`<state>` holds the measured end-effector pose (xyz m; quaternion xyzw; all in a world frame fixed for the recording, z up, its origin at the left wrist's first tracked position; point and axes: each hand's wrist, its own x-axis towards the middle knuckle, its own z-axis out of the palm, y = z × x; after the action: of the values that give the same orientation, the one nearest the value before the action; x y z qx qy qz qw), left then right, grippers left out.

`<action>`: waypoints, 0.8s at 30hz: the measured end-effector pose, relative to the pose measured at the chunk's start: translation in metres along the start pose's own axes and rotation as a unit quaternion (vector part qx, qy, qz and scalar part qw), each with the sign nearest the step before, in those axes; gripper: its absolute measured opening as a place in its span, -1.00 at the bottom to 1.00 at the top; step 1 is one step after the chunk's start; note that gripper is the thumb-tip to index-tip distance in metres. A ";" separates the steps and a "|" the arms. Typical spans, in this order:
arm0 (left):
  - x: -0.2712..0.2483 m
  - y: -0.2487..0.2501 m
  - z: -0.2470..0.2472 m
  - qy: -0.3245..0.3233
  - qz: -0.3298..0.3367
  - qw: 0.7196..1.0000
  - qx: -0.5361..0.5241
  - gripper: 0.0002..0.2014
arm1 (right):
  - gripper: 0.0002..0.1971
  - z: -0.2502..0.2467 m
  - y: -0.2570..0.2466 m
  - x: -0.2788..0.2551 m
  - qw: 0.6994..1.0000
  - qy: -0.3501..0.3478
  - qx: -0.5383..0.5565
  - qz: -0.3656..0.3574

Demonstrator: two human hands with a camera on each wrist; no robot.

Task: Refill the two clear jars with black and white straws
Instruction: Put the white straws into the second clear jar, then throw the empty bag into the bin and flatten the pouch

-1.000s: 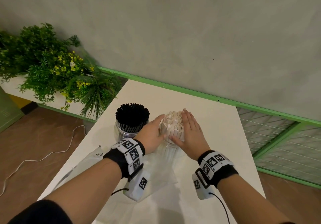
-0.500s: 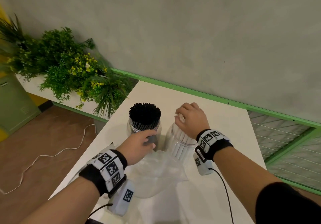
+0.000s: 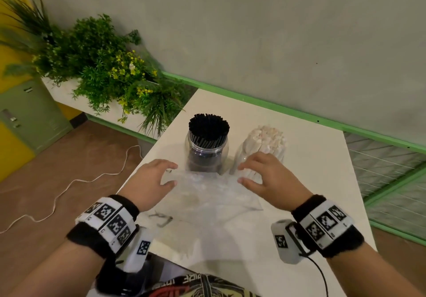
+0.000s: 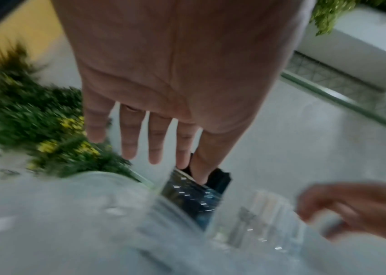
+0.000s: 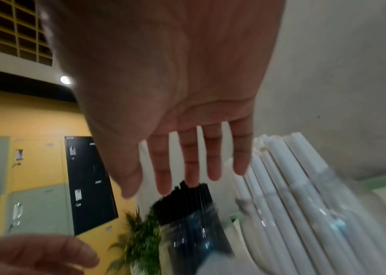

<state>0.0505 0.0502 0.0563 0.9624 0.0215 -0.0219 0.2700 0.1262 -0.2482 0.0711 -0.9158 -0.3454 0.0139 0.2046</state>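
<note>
Two clear jars stand side by side on the white table point(image 3: 311, 158). The left jar point(image 3: 207, 151) is packed with black straws point(image 3: 208, 125), and the right jar point(image 3: 260, 156) with white straws point(image 3: 267, 135). My left hand point(image 3: 171, 174) and right hand point(image 3: 242, 173) hover open just in front of the jars, over a crumpled clear plastic bag point(image 3: 207, 195), and hold nothing. The left wrist view shows my left hand's straight fingers point(image 4: 155, 148) above the black straw jar point(image 4: 194, 201). In the right wrist view my spread fingers point(image 5: 187, 167) are near the white straws point(image 5: 293, 186).
A small bent metal clip point(image 3: 162, 218) lies on the table near my left wrist. Green plants point(image 3: 110, 70) stand past the table's left edge, and a white cable point(image 3: 69, 186) runs over the floor. A green rail point(image 3: 276, 107) and the wall close off the far side.
Both hands have come off the jars and drawn back toward me over the plastic bag. The right hand left the top of the white straws, and the left hand left the black straw jar.
</note>
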 end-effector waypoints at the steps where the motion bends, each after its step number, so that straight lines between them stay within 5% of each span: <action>1: -0.005 -0.010 0.001 -0.007 -0.036 0.999 0.032 -0.55 | -0.56 0.010 -0.002 -0.011 0.999 -0.030 -0.017 0.019; 5: -0.016 -0.038 0.009 -0.060 -0.183 0.978 0.075 -0.38 | -0.38 0.046 0.000 -0.031 0.991 -0.078 -0.020 0.105; 9: -0.017 -0.051 0.023 -0.029 -0.237 0.967 -0.090 -0.55 | -0.56 0.066 0.001 -0.033 0.992 -0.036 0.014 0.118; 13: -0.014 -0.049 0.029 0.047 -0.296 0.908 -0.292 -0.70 | -0.77 0.064 0.004 -0.033 0.995 0.041 0.042 0.076; 18: -0.008 -0.043 0.035 0.081 -0.314 0.862 -0.391 -0.74 | -0.77 0.054 -0.001 -0.032 0.990 0.122 0.065 0.040; 21: -0.005 -0.042 0.034 0.104 -0.296 0.867 -0.388 -0.88 | -0.76 0.048 -0.004 -0.032 0.984 0.163 0.060 0.046; 24: -0.005 -0.040 0.021 0.138 -0.272 0.897 -0.321 -0.78 | -0.73 0.032 0.001 -0.035 0.978 0.203 -0.001 0.055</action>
<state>0.0433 0.0731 0.0185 0.7737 0.3253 0.0461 0.5417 0.0952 -0.2597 0.0372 -0.9172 -0.2461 -0.1612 0.2687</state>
